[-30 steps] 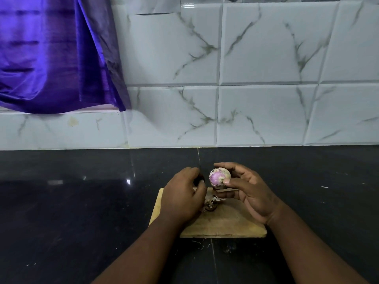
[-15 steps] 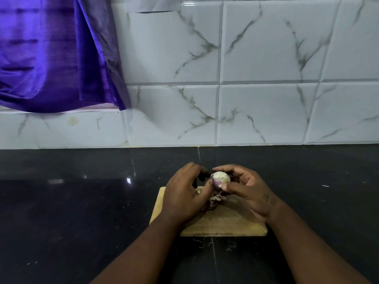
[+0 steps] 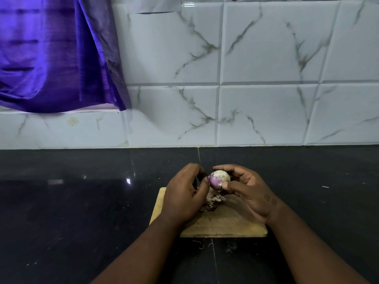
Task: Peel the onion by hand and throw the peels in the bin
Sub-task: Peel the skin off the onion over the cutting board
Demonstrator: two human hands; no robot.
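Note:
A small onion, purple on its left side and pale with flecks on top, is held above the wooden cutting board. My right hand grips it between thumb and fingers. My left hand touches the onion's purple left side with its thumb, fingers curled. A small heap of dry onion peels lies on the board under the onion, partly hidden by my left hand. No bin is in view.
The board rests on a black polished countertop. A few peel scraps lie on the counter at the board's front edge. White marble-pattern wall tiles stand behind. A purple cloth hangs at the upper left.
My left hand has come up from the peels to the onion. The right hand has turned the onion, so the purple side now faces left and the pale side is up.

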